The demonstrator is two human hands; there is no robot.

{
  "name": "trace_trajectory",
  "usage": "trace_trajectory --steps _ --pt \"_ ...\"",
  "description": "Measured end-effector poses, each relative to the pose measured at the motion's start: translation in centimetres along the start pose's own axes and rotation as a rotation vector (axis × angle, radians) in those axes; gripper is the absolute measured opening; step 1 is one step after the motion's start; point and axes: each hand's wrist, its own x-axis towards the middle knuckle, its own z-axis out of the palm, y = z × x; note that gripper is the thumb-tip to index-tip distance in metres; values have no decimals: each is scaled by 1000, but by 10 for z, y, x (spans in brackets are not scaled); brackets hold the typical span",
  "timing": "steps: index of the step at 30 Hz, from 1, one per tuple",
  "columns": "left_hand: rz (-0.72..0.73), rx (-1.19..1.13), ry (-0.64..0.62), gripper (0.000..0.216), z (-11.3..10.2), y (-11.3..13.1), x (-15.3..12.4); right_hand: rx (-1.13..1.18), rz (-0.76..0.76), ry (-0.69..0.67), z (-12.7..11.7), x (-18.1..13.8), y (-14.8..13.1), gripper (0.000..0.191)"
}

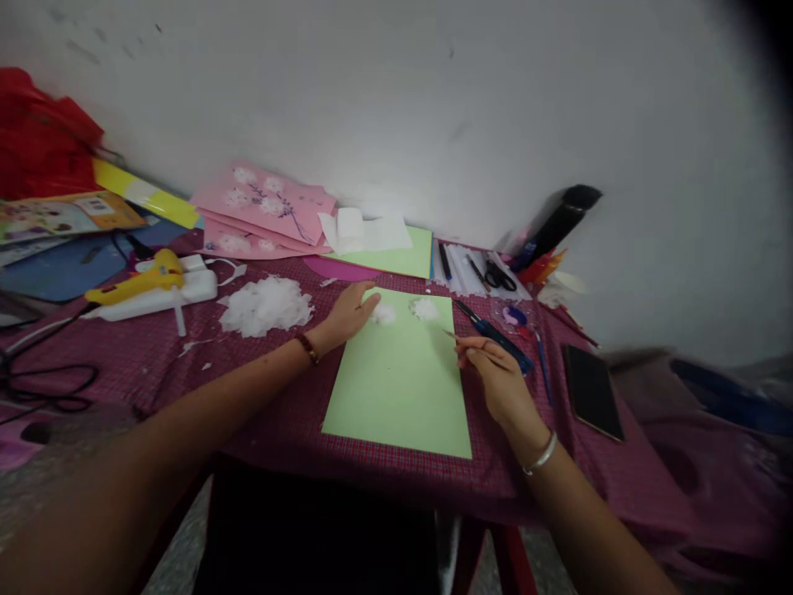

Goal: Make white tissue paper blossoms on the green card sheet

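A light green sheet of paper lies on the table in front of me, with two fluffy white tufts near its top, a left tuft and a right tuft. My left hand rests open at the sheet's upper left edge, its fingers stretched out and thumb beside the left tuft. Over the sheet's right edge, my right hand is closed on a thin pointed stick-like tool. The tool's tip is below the right tuft; its exact kind is too blurred to tell.
White tissue pieces are heaped left of the sheet, near a yellow glue gun on a white power strip. Pink cards lie behind. To the right are a blue-handled knife, scissors, a thin brush and a phone.
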Motion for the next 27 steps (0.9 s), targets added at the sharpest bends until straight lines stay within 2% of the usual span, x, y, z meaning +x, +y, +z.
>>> trace_trajectory --steps 2,5,8,11,16,21,27 --pt "28 85 -5 39 -11 0 -23 -1 14 16 -5 -14 2 13" --pt "113 174 -160 43 -29 7 -76 -19 20 20 -9 -36 3 16" --pt "212 250 -262 48 -44 18 -127 -79 -8 46 -6 -56 6 18" --pt "324 365 -378 49 -52 23 -158 -170 -54 48 -3 -68 12 21" --pt "385 431 -344 49 -55 21 -166 -249 -130 49 0 -71 19 25" --pt "355 347 -361 49 -56 17 -163 -295 -149 17 0 -71 15 21" --pt "369 249 -299 46 -55 9 -163 -364 -179 -41 -1 -71 10 19"
